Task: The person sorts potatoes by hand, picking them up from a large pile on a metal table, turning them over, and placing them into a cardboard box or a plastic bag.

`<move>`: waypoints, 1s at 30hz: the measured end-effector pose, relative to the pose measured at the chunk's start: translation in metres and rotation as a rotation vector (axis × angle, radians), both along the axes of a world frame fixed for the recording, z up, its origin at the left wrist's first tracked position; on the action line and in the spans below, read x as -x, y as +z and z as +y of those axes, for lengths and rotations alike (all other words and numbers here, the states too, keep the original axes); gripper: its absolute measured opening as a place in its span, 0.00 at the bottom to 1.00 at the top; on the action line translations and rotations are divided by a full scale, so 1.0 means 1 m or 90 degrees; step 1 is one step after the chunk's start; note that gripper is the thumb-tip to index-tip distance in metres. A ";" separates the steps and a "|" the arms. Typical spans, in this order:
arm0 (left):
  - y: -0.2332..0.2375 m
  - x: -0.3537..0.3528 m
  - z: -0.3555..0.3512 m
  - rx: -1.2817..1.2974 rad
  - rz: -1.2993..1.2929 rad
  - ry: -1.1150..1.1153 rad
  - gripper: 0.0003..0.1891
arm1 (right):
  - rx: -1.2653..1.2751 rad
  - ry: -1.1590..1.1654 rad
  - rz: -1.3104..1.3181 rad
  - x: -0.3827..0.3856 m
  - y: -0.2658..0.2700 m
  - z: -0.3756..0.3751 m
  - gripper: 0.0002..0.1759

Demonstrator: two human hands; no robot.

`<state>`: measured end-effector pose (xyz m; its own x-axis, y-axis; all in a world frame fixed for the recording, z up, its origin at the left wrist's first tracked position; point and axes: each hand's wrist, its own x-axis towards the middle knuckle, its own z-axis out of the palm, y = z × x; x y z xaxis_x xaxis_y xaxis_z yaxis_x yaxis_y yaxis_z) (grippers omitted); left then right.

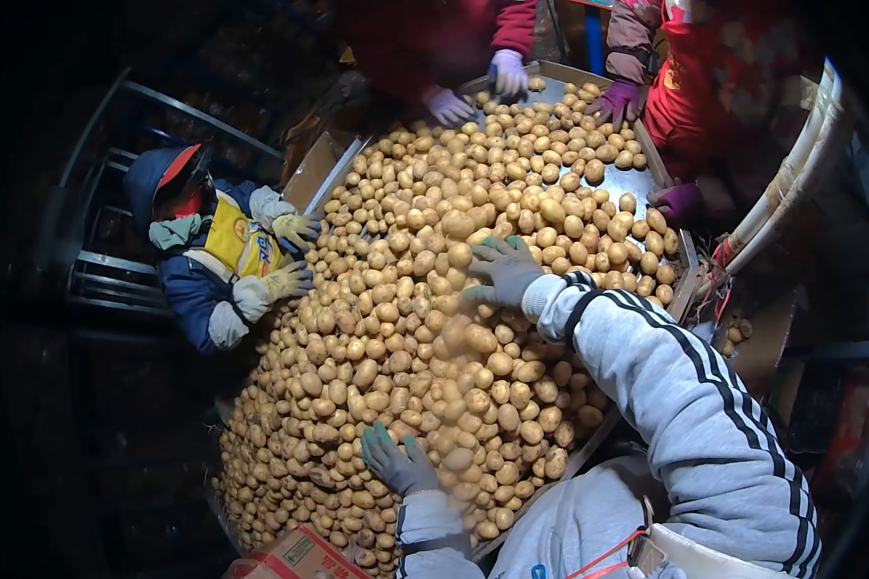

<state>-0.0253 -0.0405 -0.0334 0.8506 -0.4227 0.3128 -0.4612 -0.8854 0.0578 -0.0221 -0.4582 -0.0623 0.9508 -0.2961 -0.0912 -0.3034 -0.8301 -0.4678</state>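
Observation:
A large heap of potatoes [367, 333] covers the metal table [632, 183]. My left hand [399, 463], in a grey glove with green fingertips, lies on the heap near its lower edge. Its fingers are stretched out over the potatoes, and nothing is gripped. My right hand [505, 273], gloved the same way, rests on potatoes near the middle of the heap with its fingers spread. Whatever lies directly under each palm is hidden.
Across the heap, a person in dark red has white-gloved hands [508, 74] on the potatoes. Another at upper right wears purple gloves [616, 102]. A person in a yellow apron [238, 238] stands left. A cardboard box [304, 558] sits at bottom; a pale pole [792, 179] rises right.

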 end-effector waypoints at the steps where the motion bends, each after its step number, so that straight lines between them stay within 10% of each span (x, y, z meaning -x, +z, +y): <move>1: 0.000 0.000 -0.001 -0.002 0.002 0.006 0.33 | -0.003 -0.004 0.003 0.002 0.002 -0.001 0.44; 20: 0.007 -0.002 -0.001 0.003 -0.063 -0.002 0.29 | 0.104 -0.254 0.010 0.045 -0.023 -0.074 0.29; 25: 0.007 -0.005 -0.001 0.016 -0.062 -0.008 0.28 | -0.086 -0.039 -0.280 0.008 0.006 0.014 0.28; 30: 0.011 -0.005 -0.003 0.012 -0.047 -0.004 0.28 | -0.024 0.184 -0.114 -0.029 0.012 0.091 0.39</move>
<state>-0.0204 -0.0431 -0.0225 0.8217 -0.4216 0.3834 -0.4710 -0.8812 0.0404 0.0067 -0.3669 -0.0503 0.9968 -0.0112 0.0786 0.0318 -0.8509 -0.5244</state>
